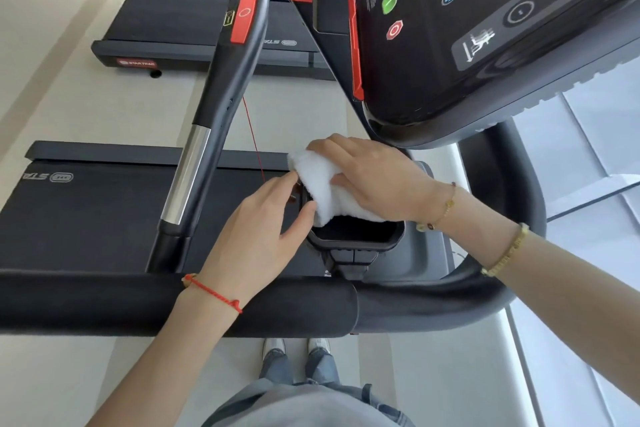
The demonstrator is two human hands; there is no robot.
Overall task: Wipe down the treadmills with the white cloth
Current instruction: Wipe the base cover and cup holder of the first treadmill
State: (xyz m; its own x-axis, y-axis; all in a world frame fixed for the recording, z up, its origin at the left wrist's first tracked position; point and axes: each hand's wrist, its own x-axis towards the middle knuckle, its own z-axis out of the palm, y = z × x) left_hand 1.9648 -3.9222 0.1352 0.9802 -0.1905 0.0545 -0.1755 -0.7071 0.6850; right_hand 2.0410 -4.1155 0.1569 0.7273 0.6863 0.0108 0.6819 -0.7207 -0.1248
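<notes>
Wiping cup holder: right hand clamped on white cloth, left hand fingers loosely apart at 9 o'clock; next, rim sweep

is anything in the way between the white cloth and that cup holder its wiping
Nothing visible is. The right hand grips the white cloth and presses it on the far rim of the cup holder. The left hand rests at the holder's left edge, beside the cloth, not under it.
</notes>
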